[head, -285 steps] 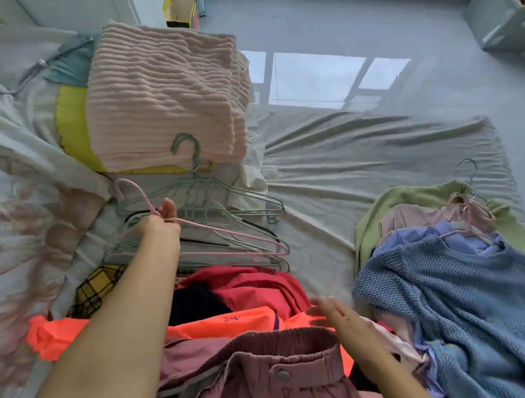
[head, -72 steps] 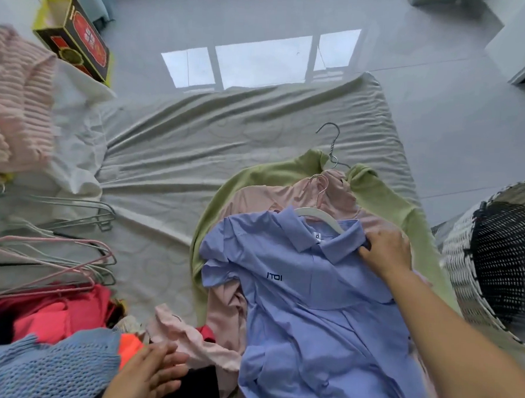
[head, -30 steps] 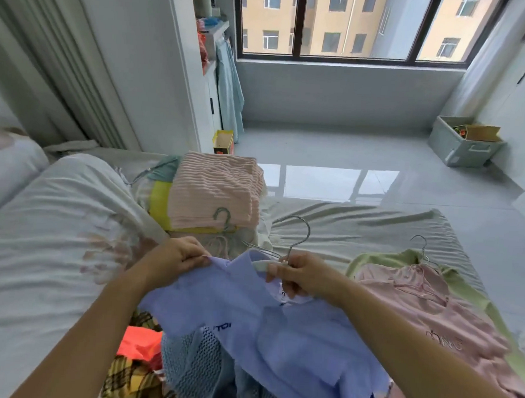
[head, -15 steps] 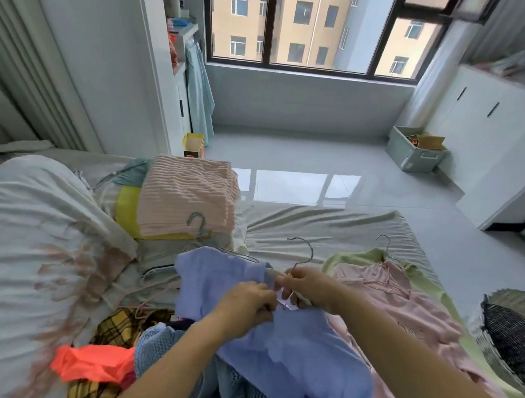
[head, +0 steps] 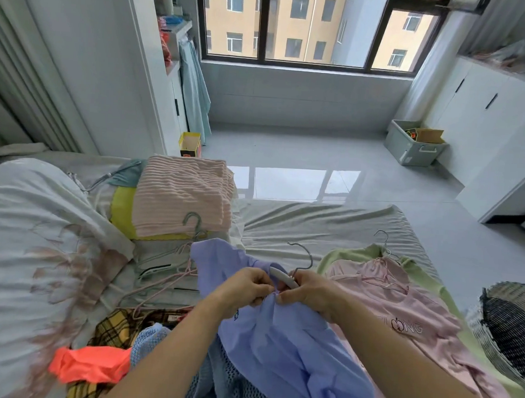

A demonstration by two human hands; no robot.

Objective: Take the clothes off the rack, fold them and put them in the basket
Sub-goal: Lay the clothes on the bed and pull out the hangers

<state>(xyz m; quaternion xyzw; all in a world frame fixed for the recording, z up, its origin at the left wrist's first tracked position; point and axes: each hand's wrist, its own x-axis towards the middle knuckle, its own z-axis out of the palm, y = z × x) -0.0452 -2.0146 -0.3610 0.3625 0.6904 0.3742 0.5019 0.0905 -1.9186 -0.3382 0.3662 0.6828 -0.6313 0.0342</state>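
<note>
Blue polo shirt (head: 281, 346), crumpled, on white hanger (head: 283, 276); I see left hand (head: 244, 289) and right hand (head: 309, 291) pinching its collar.

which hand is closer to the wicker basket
Right. The right hand grips the blue shirt by its hanger, on the side toward the wicker basket at the far right. The left hand pinches the collar just beyond it, farther off.

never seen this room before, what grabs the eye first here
Dead centre, both hands, left and right, grip the collar of a blue shirt around a white hanger. Right of it a pink top lies on a green one, both on hangers, with a wicker basket at the right edge. Left, a pink folded stack sits on the bed above loose hangers.
</note>
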